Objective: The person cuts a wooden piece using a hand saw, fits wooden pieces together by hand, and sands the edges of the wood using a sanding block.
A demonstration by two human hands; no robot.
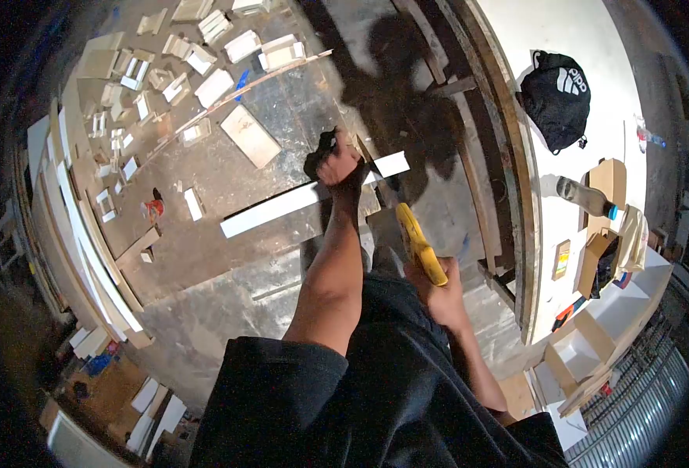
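You seem to be sawing the white strip (pixel 274 209), whose end is jutting past the right edge of the brown work surface (pixel 204 261). Your right hand (pixel 442 295) is gripping the yellow-handled saw (pixel 416 238); your left hand (pixel 340 165) is curling beside the strip, its grip unclear. The next stroke is calling for steady bracing.

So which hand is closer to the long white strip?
Left. The left hand is right by the long white strip, toward its right-hand end; the right hand is farther off, nearer the body, gripping the yellow-handled saw.
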